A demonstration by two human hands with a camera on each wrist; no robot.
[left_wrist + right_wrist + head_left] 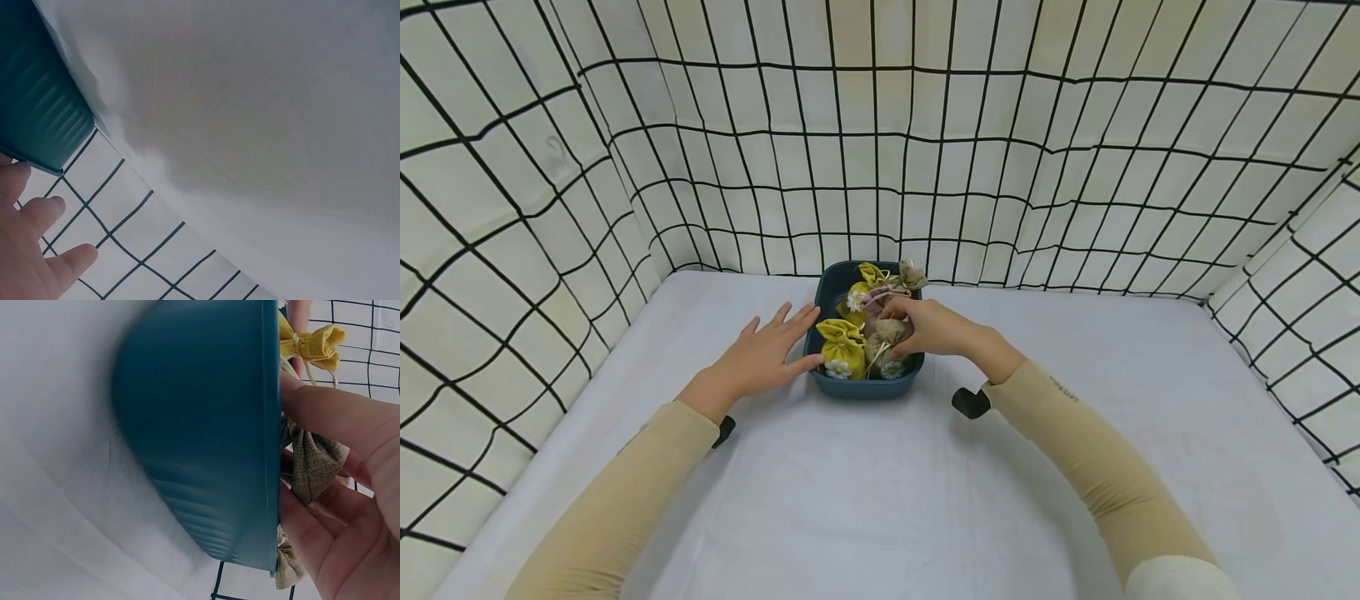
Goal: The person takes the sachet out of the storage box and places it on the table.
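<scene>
A dark teal tub [827, 292] [200, 431] [37, 106] stands on the white cloth, filled with small drawstring pouches. A yellow pouch [841, 346] with a daisy lies at its front left. My right hand [925, 327] reaches into the tub from the right and its fingers curl round a khaki pouch [886, 335] [315, 462]. My left hand [767, 354] lies with straight spread fingers [47, 209] against the tub's left wall, holding nothing. A pink pouch [880, 297] and another yellow one [871, 272] sit farther back.
White fabric walls with a black grid [880, 150] close in the table on the left, back and right. The white tabletop [880, 500] stretches toward me. A beige pouch [913, 273] hangs over the tub's far right rim.
</scene>
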